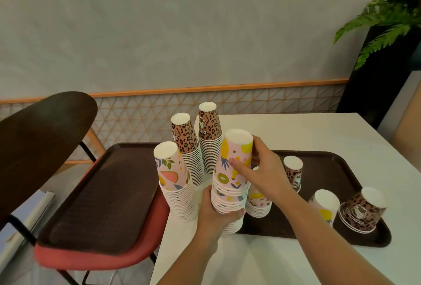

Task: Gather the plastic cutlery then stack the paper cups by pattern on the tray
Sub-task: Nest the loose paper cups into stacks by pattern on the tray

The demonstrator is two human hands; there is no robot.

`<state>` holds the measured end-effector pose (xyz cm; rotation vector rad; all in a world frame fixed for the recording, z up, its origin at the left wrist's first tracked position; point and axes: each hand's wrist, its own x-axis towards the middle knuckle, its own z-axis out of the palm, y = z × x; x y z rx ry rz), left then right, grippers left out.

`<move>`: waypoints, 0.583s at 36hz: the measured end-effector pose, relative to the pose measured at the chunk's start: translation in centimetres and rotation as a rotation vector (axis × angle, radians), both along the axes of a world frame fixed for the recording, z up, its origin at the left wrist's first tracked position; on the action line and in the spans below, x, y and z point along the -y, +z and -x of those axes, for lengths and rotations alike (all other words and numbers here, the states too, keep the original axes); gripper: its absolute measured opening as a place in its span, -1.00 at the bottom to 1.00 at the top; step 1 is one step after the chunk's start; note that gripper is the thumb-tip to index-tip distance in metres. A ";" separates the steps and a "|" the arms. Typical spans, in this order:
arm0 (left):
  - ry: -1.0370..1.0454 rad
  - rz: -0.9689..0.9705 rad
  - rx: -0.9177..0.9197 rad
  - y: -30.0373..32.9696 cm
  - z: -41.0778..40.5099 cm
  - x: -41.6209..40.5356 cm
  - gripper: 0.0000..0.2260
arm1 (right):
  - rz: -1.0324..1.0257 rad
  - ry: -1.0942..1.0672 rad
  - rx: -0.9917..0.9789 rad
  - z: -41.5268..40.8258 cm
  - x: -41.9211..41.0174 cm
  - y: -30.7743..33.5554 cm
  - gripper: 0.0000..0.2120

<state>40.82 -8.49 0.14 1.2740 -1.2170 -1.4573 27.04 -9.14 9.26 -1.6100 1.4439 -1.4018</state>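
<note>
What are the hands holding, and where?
Both hold the fruit cup stack. The left hand grips it low, near the bottom rims. The right hand holds the top cup's side.

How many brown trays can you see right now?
2. One tray lies on the red chair seat at left; the other tray lies on the white table at right, holding cups. None seems hidden.
</note>
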 end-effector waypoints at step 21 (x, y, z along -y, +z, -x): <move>0.046 0.015 0.006 -0.6 -0.4 0.4 -0.29 | 0.107 -0.452 0.085 4.5 1.2 -2.1 -0.48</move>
